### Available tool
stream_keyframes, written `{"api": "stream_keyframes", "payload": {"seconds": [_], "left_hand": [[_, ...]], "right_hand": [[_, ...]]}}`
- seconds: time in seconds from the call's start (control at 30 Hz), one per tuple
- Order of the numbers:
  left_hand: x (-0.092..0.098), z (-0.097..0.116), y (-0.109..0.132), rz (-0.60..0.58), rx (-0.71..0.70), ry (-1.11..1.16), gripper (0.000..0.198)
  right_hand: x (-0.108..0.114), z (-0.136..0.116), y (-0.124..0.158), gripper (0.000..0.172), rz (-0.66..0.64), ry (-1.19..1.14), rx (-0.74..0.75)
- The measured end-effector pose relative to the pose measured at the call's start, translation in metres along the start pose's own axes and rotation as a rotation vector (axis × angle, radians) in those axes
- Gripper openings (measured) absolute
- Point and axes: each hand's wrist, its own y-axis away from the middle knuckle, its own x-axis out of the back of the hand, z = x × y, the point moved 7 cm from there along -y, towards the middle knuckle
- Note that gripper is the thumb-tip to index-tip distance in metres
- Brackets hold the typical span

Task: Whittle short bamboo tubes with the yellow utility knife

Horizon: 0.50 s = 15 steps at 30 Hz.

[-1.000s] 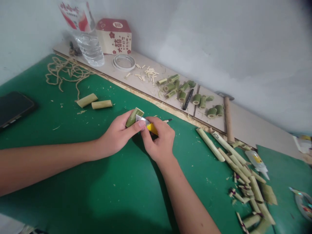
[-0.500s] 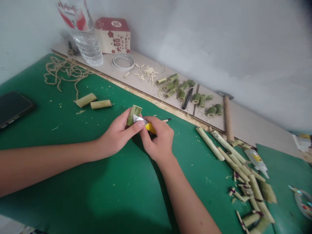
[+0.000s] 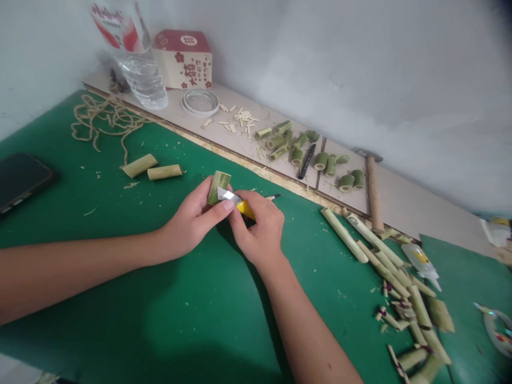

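My left hand (image 3: 192, 218) is closed on a short green bamboo piece (image 3: 219, 184), which stands up tilted from its fingers. Wrapped round a yellow utility knife (image 3: 246, 209) is my right hand (image 3: 262, 224). The knife's silver blade lies against the face of the bamboo piece, and my left thumb touches the blade's lower side. A pencil-like stick with a dark tip (image 3: 273, 197) pokes out behind my right hand. Two pale bamboo lengths (image 3: 164, 172) lie to the left on the green table (image 3: 192, 320).
Behind stand a water bottle (image 3: 144, 80), a red and white box (image 3: 184, 58), tape rolls (image 3: 200, 102) and cut bamboo rings (image 3: 320, 161). A hammer (image 3: 374, 194), bamboo sticks (image 3: 344, 234) and a glue bottle (image 3: 421, 262) are right. Twine (image 3: 104, 120) and a phone (image 3: 22, 181) lie left.
The whole view has shifted very slightly. Against the bamboo piece, the blade sits almost as before, and both hands keep their hold.
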Motion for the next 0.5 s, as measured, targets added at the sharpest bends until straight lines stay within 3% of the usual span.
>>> {"api": "stream_keyframes", "payload": {"seconds": [0.13,0.37,0.5], "left_hand": [[0.0015,-0.0049,0.0011,0.003,0.044,0.048,0.036],[0.0034,-0.0086,-0.0004,0.066,0.135,0.131,0.059],[0.0043,-0.0107,-0.0014,0.067,0.137,0.124,0.048]], "right_hand": [[-0.0007,0.0004,0.0001,0.023,0.002,0.001,-0.003],[0.0007,-0.0011,0.0002,0.026,0.044,-0.006,0.013],[0.0005,-0.0005,0.0003,0.026,0.036,-0.007,0.005]]}}
